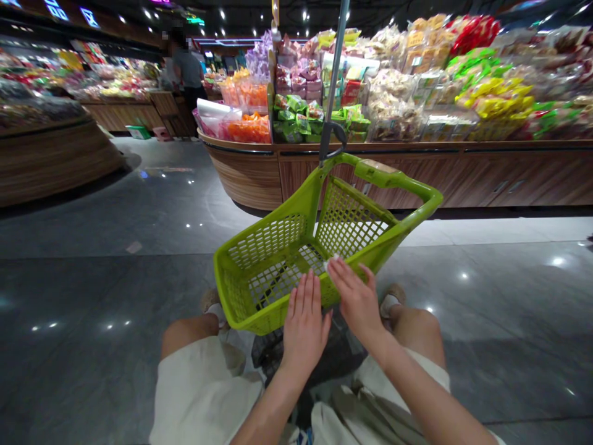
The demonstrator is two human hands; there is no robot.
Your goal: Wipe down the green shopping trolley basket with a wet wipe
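Note:
A green plastic shopping cart basket (pixel 248 238) with lattice walls stands before my seated legs, and nothing lies in it that I can see. Its near rim is where both my hands are. My left hand (pixel 306 324) rests palm down with straight fingers, their tips at the rim. Just to the right, my right hand (pixel 356 296) reaches over the same rim, fingers stretched and thumb apart. A small white bit (pixel 332 259) shows by its fingertips; I cannot make out what it is. The palms are hidden.
A wooden display counter (pixel 393 176) heaped with packaged snacks runs behind the cart. A grey pole (pixel 338 55) rises by the cart's back. Another curved wooden stand (pixel 55 148) is at left. Further back, a person (pixel 188 71) stands. Polished grey floor (pixel 92 290) surrounds me.

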